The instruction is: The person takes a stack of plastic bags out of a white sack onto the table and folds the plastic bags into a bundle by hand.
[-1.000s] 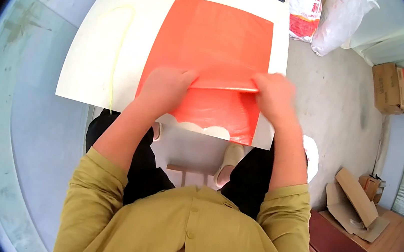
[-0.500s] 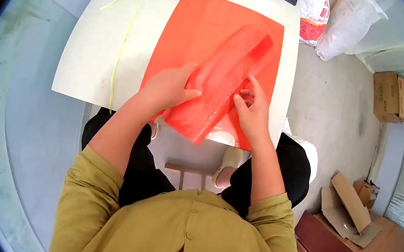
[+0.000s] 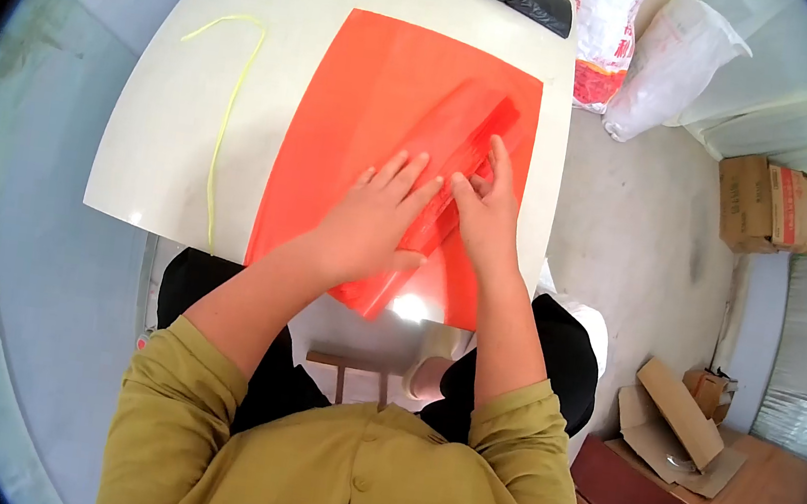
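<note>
Now both hands, left hand and right hand, press the orange sheet.

A white tabletop stands on a pale grey concrete floor in bright daylight. White sacks (one printed in red) lean at the far side, near a cardboard box. Flattened cardboard lies on a wooden surface to the right.
</note>
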Action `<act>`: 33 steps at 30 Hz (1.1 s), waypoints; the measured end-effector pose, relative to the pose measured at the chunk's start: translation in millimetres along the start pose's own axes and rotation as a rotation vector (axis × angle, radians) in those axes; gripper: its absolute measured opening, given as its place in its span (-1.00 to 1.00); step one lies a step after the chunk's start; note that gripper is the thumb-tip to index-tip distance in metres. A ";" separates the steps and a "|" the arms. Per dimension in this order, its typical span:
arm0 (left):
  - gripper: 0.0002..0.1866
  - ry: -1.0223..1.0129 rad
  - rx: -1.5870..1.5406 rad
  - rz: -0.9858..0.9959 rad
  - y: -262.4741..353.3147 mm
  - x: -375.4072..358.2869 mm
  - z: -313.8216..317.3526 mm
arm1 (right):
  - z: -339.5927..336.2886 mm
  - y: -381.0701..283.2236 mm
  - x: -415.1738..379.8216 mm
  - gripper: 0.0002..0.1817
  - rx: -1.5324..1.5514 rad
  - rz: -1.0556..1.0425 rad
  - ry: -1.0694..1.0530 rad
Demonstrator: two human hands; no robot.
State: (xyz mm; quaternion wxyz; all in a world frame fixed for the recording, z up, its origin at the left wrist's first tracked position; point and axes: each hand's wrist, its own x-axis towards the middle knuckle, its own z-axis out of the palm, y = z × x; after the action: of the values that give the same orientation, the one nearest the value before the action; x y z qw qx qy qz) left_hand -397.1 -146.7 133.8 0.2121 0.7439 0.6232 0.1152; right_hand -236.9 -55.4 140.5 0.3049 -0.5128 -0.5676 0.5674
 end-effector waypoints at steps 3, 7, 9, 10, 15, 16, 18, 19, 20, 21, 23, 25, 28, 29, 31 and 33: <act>0.01 -0.013 0.059 0.025 3.5 2.7 5.0 | -0.4 0.0 23.2 -0.14 0.045 -0.046 0.023; -0.09 -0.016 0.082 0.041 4.3 6.5 9.8 | 3.3 -1.7 52.5 -0.13 -0.018 -0.045 -0.006; -0.14 -0.012 0.073 0.041 2.2 7.0 11.6 | 10.2 15.9 74.3 -0.12 -0.179 -0.203 0.049; -0.15 -0.005 0.070 0.049 1.3 7.1 12.2 | 10.6 16.4 80.9 -0.14 -0.173 -0.196 0.040; -0.22 0.017 0.031 0.071 -1.0 6.4 11.8 | 10.9 5.4 98.8 -0.25 -0.182 -0.192 0.018; -0.24 0.025 0.033 0.079 -1.9 6.8 13.4 | 9.0 5.7 101.8 -0.27 -0.222 -0.212 0.040; -0.26 0.039 0.034 0.096 -3.7 7.8 18.7 | 3.3 10.0 106.9 -0.32 -0.302 -0.249 0.086; -0.28 0.046 0.030 0.107 -4.2 8.1 19.2 | 0.4 14.1 109.3 -0.33 -0.399 -0.308 0.116; -0.29 0.053 0.026 0.118 -4.7 7.9 19.8 | -2.1 19.4 111.1 -0.33 -0.496 -0.367 0.146; -0.30 0.058 0.022 0.131 -5.3 7.5 20.4 | -1.8 19.0 109.9 -0.34 -0.592 -0.426 0.178; -0.30 0.078 0.046 0.136 -8.6 8.2 28.7 | -1.9 18.2 103.5 -0.34 -0.694 -0.505 0.230; -0.29 0.080 0.059 0.135 -9.9 8.4 29.8 | 1.6 18.8 91.1 -0.36 -0.790 -0.592 0.111; -0.28 0.056 0.039 0.122 -8.6 8.9 28.2 | 12.3 24.8 68.3 -0.37 -0.906 -0.697 -0.225; -0.28 0.050 0.018 0.117 -9.0 8.4 27.6 | 16.9 26.8 63.1 -0.35 -0.940 -0.713 -0.263; -0.28 0.039 0.007 0.115 -7.8 7.8 26.4 | 16.9 31.0 66.5 -0.28 -1.011 -0.729 -0.306; -0.28 0.032 0.028 0.119 -6.1 8.1 23.9 | 12.1 30.2 83.5 -0.23 -1.086 -0.729 -0.316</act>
State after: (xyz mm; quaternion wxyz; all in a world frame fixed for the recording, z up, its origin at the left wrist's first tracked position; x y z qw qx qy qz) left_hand -390.5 -142.1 109.1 0.1847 0.7805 0.5828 0.1306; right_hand -265.1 12.9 89.9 0.0890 -0.2798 -0.9470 0.1307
